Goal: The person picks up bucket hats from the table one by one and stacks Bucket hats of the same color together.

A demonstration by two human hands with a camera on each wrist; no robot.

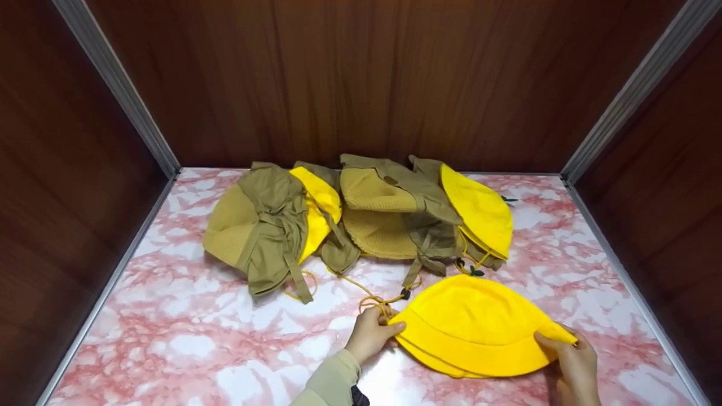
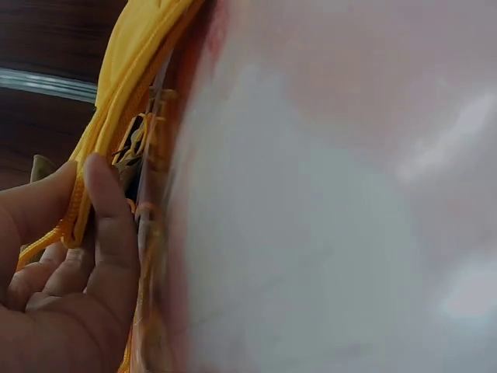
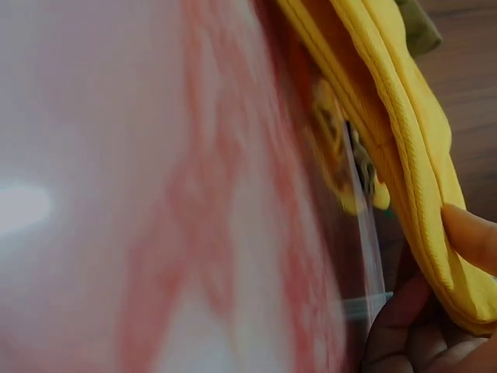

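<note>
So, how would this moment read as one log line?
left hand: pinches yellow hat at brim | right hand: pinches brim's opposite end | below: pink-and-white table | farther back: khaki and yellow hats

Your left grip, a bare hand, reached in at the end of a forearm clad in a pale olive-green cloth sleeve, which slanted up and rightward from the bottom edge of the head view. Its thumb and index finger pinched from opposite sides, with the remaining fingers curled below. Your right grip, also a bare hand, stood well apart, its thumb in front, its fingers bent behind, its wrist cut off by the bottom edge.
</note>
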